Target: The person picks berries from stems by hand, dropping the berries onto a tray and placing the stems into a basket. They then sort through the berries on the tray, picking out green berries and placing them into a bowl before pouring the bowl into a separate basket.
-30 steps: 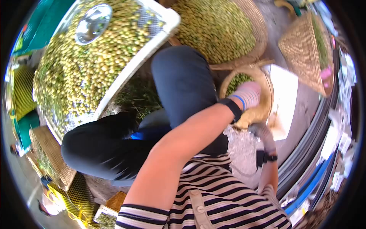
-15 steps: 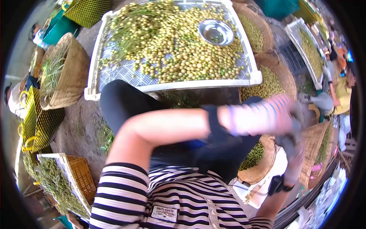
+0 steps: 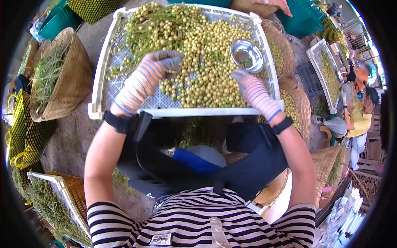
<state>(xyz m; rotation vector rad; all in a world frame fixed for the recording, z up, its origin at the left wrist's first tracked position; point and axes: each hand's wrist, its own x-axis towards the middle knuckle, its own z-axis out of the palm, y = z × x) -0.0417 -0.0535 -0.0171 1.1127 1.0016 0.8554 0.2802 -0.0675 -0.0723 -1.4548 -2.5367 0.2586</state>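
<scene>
A white mesh tray [image 3: 186,112] lies before me, covered with small round yellow-green fruits [image 3: 211,78], with green stems among them at the upper left. My left hand [image 3: 151,78], in a striped glove with grey fingertips, is over the left part of the fruits. Its fingers are bent together, and what they hold, if anything, is too small to make out. My right hand [image 3: 254,91], gloved alike, rests at the tray's right side, just below a steel bowl [image 3: 247,56] with a few green fruits inside. Its fingers are closed together and partly hidden by the glove's back.
Woven baskets [image 3: 70,78] stand at the left, and more with fruits at the right. A second fruit-filled tray [image 3: 324,74] is at the right, near a seated person in yellow [image 3: 359,120]. Another tray with stems [image 3: 58,206] lies at lower left.
Both hands were together at the right, blurred, with the left forearm across my lap. They have parted and moved over the tray. The view has shifted slightly.
</scene>
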